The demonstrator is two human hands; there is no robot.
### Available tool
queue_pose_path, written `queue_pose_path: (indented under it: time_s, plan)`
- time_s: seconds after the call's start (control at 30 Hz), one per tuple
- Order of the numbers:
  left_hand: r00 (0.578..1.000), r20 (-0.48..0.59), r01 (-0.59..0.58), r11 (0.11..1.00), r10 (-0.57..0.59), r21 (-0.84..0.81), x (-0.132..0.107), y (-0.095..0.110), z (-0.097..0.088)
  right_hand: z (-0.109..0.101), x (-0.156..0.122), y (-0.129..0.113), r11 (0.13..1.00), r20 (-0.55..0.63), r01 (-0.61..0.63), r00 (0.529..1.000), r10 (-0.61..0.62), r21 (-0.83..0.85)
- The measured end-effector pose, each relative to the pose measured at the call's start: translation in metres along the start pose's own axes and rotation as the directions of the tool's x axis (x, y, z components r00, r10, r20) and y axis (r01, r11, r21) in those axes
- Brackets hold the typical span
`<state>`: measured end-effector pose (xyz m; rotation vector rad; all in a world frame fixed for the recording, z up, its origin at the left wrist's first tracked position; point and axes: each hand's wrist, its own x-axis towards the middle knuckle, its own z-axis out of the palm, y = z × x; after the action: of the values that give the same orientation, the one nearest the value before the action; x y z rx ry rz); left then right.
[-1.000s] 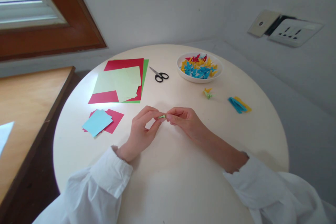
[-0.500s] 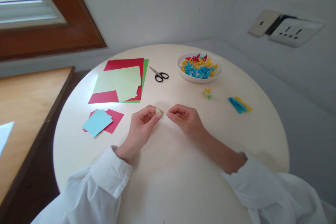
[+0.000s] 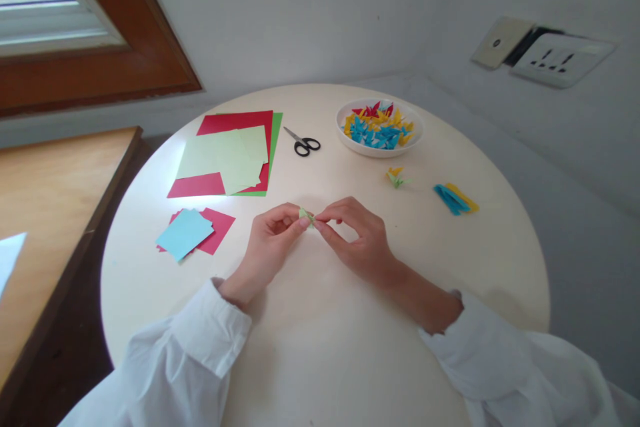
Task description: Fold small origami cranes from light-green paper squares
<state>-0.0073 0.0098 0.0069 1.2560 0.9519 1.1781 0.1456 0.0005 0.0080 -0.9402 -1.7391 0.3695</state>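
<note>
Between thumb and fingers, my left hand (image 3: 273, 233) pinches a small light green folded paper crane (image 3: 305, 215), held just over the table. My right hand (image 3: 357, 232) pinches at the crane's right side with thumb and forefinger, and its fingertips cover part of the paper. Beyond my right hand, two small folded cranes (image 3: 395, 177), one yellow and one light green, lie on the table. A white oval dish (image 3: 379, 151) farther back holds many paper cranes (image 3: 375, 133) in blue, yellow and red.
The round white table (image 3: 320, 347) carries black-handled scissors (image 3: 306, 146), large red and green sheets (image 3: 225, 153) at back left, small blue and red squares (image 3: 185, 235) at left, and blue and yellow folded strips (image 3: 455, 199) at right. A wall socket (image 3: 560, 59) sits at the right.
My right hand has moved slightly left, so its fingertips now meet the green crane; before, a small gap lay between them. My left hand keeps its pinch, nearly still.
</note>
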Motion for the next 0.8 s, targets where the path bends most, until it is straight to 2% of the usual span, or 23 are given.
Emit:
queue_pose_path:
  time_s: [0.23, 0.67, 0.8]
  plan:
    - [1.0, 0.014, -0.016, 0.999, 0.015, 0.034, -0.0001, -0.0003, 0.0, -0.0017, -0.0009, -0.0002, 0.991, 0.016, 0.111, 0.994, -0.11, -0.077]
    - [0.997, 0.05, -0.062, 0.993, 0.057, 0.1, -0.0024, 0.0022, 0.0037, 0.002, -0.0009, -0.0034, 0.994, 0.034, 0.064, 0.998, -0.061, -0.084]
    - [0.997, 0.063, -0.043, 0.994, 0.036, 0.102, -0.003, 0.0043, 0.0046, 0.0025, -0.0017, -0.0032, 0.994, 0.035, 0.074, 0.997, -0.071, -0.08]
